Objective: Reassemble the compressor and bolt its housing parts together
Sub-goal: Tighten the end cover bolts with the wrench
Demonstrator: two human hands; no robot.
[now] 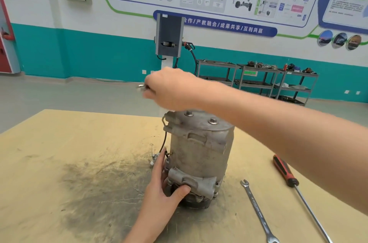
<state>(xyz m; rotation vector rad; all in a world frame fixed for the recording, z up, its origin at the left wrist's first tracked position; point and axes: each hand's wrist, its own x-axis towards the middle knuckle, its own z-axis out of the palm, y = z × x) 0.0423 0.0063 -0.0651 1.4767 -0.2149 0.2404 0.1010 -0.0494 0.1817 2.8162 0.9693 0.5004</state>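
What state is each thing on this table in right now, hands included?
Compressor: upright, two bolts seated on top.
Left hand: gripping the compressor's lower flange.
Right hand: raised above it, closed round a blurred metal tool.
Wrench: lying flat, untouched.
Screwdriver: lying flat, untouched.

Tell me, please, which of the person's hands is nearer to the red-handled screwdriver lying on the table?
Probably the left. The left hand grips the compressor's base at table level, well left of the screwdriver. The right hand is raised above the compressor's top, holding a small metal tool.
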